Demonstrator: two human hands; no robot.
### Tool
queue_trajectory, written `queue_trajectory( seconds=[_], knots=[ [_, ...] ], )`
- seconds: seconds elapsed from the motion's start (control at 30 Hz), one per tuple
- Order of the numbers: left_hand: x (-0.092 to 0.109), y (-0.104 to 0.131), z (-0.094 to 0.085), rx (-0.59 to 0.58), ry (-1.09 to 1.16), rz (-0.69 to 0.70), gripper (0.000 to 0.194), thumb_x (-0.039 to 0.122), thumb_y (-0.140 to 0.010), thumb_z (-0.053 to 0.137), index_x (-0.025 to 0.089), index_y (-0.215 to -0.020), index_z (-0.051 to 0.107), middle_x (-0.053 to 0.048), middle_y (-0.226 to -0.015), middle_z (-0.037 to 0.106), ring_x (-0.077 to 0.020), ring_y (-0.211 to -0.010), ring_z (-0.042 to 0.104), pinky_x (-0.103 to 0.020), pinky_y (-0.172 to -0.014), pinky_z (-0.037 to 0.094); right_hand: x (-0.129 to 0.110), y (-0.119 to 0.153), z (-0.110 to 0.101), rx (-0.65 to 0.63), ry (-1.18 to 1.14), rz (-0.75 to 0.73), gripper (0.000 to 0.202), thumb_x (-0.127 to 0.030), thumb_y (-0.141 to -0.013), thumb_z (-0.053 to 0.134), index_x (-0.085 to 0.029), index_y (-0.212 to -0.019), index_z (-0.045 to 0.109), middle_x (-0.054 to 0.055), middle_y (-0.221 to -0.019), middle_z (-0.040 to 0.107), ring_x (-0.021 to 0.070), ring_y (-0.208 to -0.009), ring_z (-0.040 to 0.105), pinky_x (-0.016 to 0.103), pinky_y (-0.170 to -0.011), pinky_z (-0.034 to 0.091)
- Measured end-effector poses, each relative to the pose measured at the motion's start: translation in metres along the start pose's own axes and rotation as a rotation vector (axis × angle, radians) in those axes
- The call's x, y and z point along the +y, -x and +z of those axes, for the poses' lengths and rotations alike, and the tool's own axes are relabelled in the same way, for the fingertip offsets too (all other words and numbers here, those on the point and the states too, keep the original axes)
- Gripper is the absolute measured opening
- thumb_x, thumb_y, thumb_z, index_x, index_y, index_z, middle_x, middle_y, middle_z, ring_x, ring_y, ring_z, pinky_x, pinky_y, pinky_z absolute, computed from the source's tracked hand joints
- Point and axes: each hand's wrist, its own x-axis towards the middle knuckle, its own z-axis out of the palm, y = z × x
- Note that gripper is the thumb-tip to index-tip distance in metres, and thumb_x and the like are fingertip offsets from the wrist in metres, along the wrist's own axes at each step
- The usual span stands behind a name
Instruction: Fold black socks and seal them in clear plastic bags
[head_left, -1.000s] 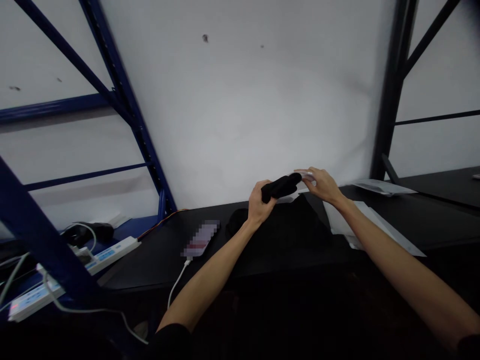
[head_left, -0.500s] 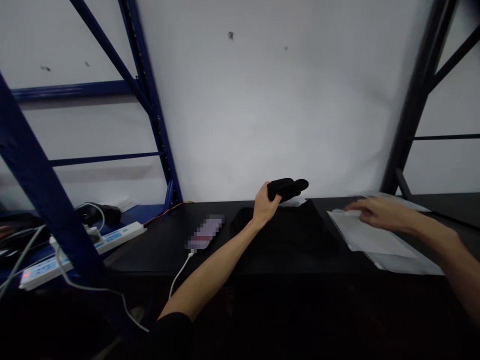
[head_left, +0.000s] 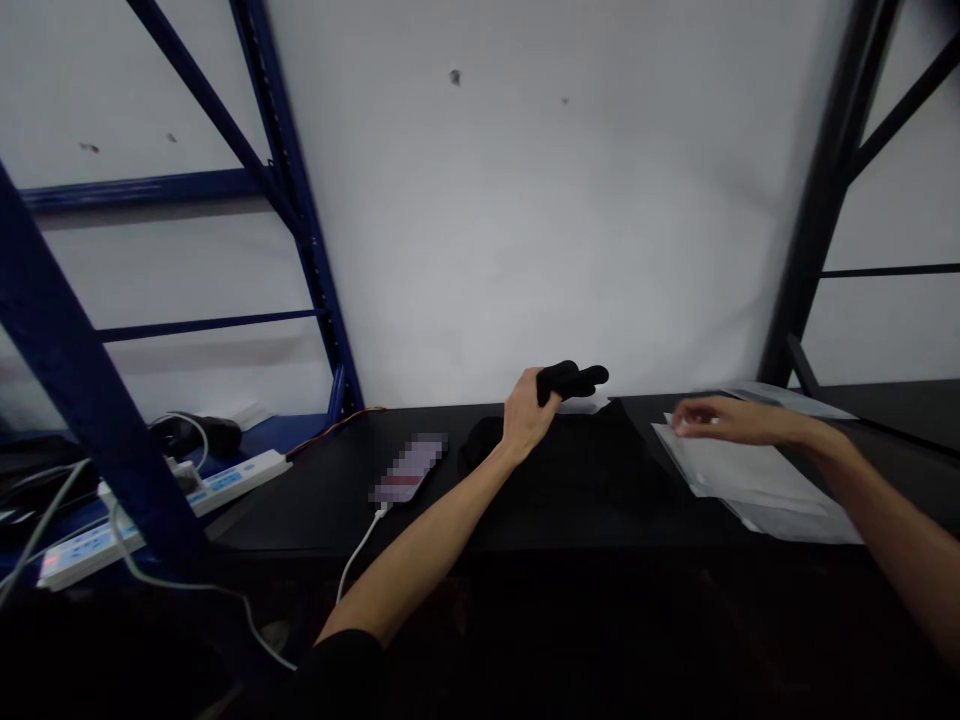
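My left hand [head_left: 527, 410] is closed around a folded black fabric item [head_left: 568, 380] with rounded ends; I cannot make out its exact kind. It is held up over the back of the black shelf, above a dark pile of black cloth [head_left: 592, 465]. On the right, my right hand [head_left: 716, 418] bends over a stack of frosted plastic bags [head_left: 757, 475]. Its fingers curl down and pinch at the top left corner of the uppermost bag. The fingertips are partly hidden.
A phone [head_left: 411, 468] with a white charging cable [head_left: 360, 555] lies left of the black cloth. Farther left are a white power strip [head_left: 240, 478] and a blue rack post [head_left: 90, 380]. A black post [head_left: 806, 270] stands at the right, before the white wall [head_left: 555, 220].
My right hand has shifted slightly left, and its outstretched index finger has curled down onto the bag's corner. My left hand keeps the black item, now turned a little.
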Motion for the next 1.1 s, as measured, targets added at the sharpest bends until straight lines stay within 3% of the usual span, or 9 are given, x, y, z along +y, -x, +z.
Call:
queue_trajectory(
  seconds=[0.03, 0.13, 0.23, 0.3, 0.57, 0.77, 0.9, 1.0, 1.1],
  knots=[
    [0.000, 0.000, -0.001, -0.007, -0.018, 0.015, 0.029, 0.026, -0.096, 0.060, 0.024, -0.124, 0.053, -0.007, -0.119, 0.066, -0.0252, -0.110, 0.064, -0.038, -0.089, 0.053, -0.013, -0.012, 0.006, -0.166, -0.137, 0.024, 0.042, -0.066, -0.085, 0.067, -0.027, -0.100, 0.074, 0.009, -0.079, 0.070, 0.0218, -0.066, 0.066, 0.034, -0.057, 0.054],
    [0.002, 0.001, -0.002, -0.043, -0.070, 0.079, 0.034, 0.022, -0.093, 0.062, 0.024, -0.125, 0.052, -0.007, -0.121, 0.064, -0.0254, -0.114, 0.061, -0.039, -0.093, 0.052, -0.059, -0.047, 0.028, -0.180, -0.581, 0.120, 0.051, -0.064, -0.093, 0.060, -0.025, -0.125, 0.064, 0.015, -0.109, 0.072, 0.0250, -0.087, 0.071, 0.035, -0.066, 0.061],
    [0.004, 0.001, -0.001, -0.094, -0.082, 0.142, 0.036, 0.019, -0.090, 0.062, 0.025, -0.124, 0.051, -0.007, -0.121, 0.061, -0.0249, -0.115, 0.059, -0.040, -0.098, 0.050, -0.097, -0.071, 0.050, -0.269, -0.901, 0.206, 0.046, -0.057, -0.092, 0.068, -0.022, -0.122, 0.063, 0.014, -0.124, 0.068, 0.0235, -0.100, 0.071, 0.032, -0.076, 0.063],
    [0.004, 0.002, 0.000, -0.138, -0.055, 0.163, 0.038, 0.017, -0.088, 0.062, 0.024, -0.123, 0.050, -0.007, -0.123, 0.059, -0.0247, -0.116, 0.058, -0.040, -0.100, 0.049, -0.107, -0.081, 0.062, -0.253, -0.980, 0.253, 0.040, -0.047, -0.088, 0.076, -0.020, -0.115, 0.065, 0.012, -0.116, 0.069, 0.0216, -0.101, 0.070, 0.027, -0.076, 0.062],
    [-0.012, 0.008, 0.016, -0.476, 0.337, 0.104, 0.055, 0.039, -0.086, 0.075, 0.026, -0.127, 0.042, -0.008, -0.128, 0.053, -0.0239, -0.115, 0.056, -0.041, -0.096, 0.050, -0.072, -0.080, 0.076, -0.250, -0.926, 0.242, 0.032, -0.026, -0.082, 0.075, -0.023, -0.113, 0.066, 0.006, -0.109, 0.068, 0.0186, -0.097, 0.065, 0.026, -0.075, 0.058],
    [-0.015, -0.001, 0.021, -0.393, 0.538, -0.025, 0.056, 0.034, -0.088, 0.070, 0.026, -0.132, 0.036, -0.007, -0.116, 0.056, -0.0197, -0.104, 0.058, -0.035, -0.089, 0.049, -0.064, -0.074, 0.055, -0.274, -0.678, 0.143, 0.046, -0.027, -0.080, 0.070, -0.027, -0.126, 0.067, 0.007, -0.126, 0.065, 0.0205, -0.099, 0.062, 0.028, -0.074, 0.054],
    [-0.022, -0.009, 0.014, -0.248, 0.319, -0.219, 0.046, 0.022, -0.089, 0.056, 0.026, -0.130, 0.038, -0.004, -0.110, 0.058, -0.0179, -0.093, 0.060, -0.034, -0.088, 0.047, -0.050, -0.072, 0.047, -0.386, -0.585, 0.080, 0.045, -0.029, -0.078, 0.066, -0.027, -0.123, 0.070, 0.006, -0.127, 0.065, 0.0217, -0.103, 0.061, 0.029, -0.077, 0.053],
    [-0.032, -0.008, 0.009, -0.193, 0.050, -0.414, 0.041, 0.021, -0.090, 0.051, 0.023, -0.130, 0.041, -0.009, -0.115, 0.057, -0.0222, -0.101, 0.060, -0.038, -0.093, 0.046, -0.041, -0.071, 0.049, -0.444, -0.507, 0.136, 0.046, -0.028, -0.076, 0.067, -0.025, -0.122, 0.070, 0.007, -0.120, 0.067, 0.0219, -0.098, 0.061, 0.029, -0.072, 0.052],
    [-0.037, -0.003, 0.009, -0.226, -0.158, -0.324, 0.037, 0.025, -0.092, 0.052, 0.019, -0.128, 0.047, -0.014, -0.127, 0.052, -0.0276, -0.121, 0.054, -0.042, -0.103, 0.042, -0.038, -0.072, 0.054, -0.452, -0.414, 0.183, 0.047, -0.034, -0.077, 0.071, -0.024, -0.122, 0.070, 0.009, -0.120, 0.067, 0.0231, -0.096, 0.060, 0.029, -0.068, 0.051]
  ],
)
